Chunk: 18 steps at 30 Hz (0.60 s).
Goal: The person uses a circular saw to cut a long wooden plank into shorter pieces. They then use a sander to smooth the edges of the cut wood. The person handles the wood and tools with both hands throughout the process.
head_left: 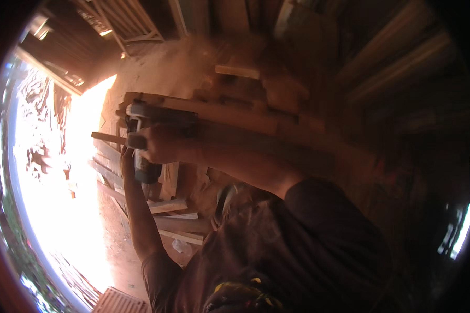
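My right hand (164, 143) is closed round the handle of a grey and black power tool (147, 169); its exact kind is unclear in the dim, blurred light. The tool is at the left end of a long wooden beam (230, 109), which runs off to the right. My left arm reaches up from below, and the left hand (124, 152) is beside the tool, its fingers mostly hidden. Close by, a short wooden stick (107, 137) juts out to the left.
Several wood offcuts (175, 206) lie below the beam, near a crumpled clear plastic piece (181, 246). Long boards (397, 57) fill the upper right. Slatted wooden frames (122, 21) lean at the upper left. Glaring daylight covers the left side. A slatted crate-like thing (120, 301) shows at the lower edge.
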Each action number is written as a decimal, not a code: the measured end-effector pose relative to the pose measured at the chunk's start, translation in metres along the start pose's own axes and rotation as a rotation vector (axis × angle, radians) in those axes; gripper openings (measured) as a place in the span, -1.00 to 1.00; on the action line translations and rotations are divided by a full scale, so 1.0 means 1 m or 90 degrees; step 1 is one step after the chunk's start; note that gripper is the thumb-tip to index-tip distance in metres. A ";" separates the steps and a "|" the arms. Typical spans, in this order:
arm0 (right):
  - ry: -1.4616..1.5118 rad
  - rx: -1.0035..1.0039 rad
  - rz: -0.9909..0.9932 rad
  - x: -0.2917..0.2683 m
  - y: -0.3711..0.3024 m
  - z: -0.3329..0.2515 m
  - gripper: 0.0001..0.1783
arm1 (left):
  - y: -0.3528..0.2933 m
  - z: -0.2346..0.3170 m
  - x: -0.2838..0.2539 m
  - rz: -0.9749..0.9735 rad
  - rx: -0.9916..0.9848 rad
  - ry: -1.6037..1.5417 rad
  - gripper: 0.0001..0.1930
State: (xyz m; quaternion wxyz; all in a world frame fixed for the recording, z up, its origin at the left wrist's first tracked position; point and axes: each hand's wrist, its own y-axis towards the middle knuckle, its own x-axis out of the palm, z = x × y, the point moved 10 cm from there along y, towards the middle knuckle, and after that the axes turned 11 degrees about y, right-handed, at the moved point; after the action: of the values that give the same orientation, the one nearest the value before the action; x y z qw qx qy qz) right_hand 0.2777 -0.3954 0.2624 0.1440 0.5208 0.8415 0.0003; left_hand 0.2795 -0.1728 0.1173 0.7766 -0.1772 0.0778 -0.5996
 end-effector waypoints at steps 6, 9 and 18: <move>-0.092 -0.138 0.021 -0.063 -0.059 -0.048 -0.52 | -0.069 0.028 0.026 0.031 0.090 -0.007 -0.44; 0.061 0.059 -0.042 -0.064 -0.081 -0.047 -0.58 | -0.128 0.055 0.026 0.102 0.101 -0.007 -0.45; 0.014 -0.106 -0.286 -0.043 -0.153 -0.117 -0.56 | -0.301 0.005 0.029 0.273 0.139 -0.146 -0.44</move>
State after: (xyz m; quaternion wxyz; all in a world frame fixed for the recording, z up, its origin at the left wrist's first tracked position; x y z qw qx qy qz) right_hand 0.1330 -0.4852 0.3618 0.1735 0.3064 0.9349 0.0433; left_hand 0.0169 -0.2651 0.2352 0.9040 -0.1386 -0.0399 -0.4024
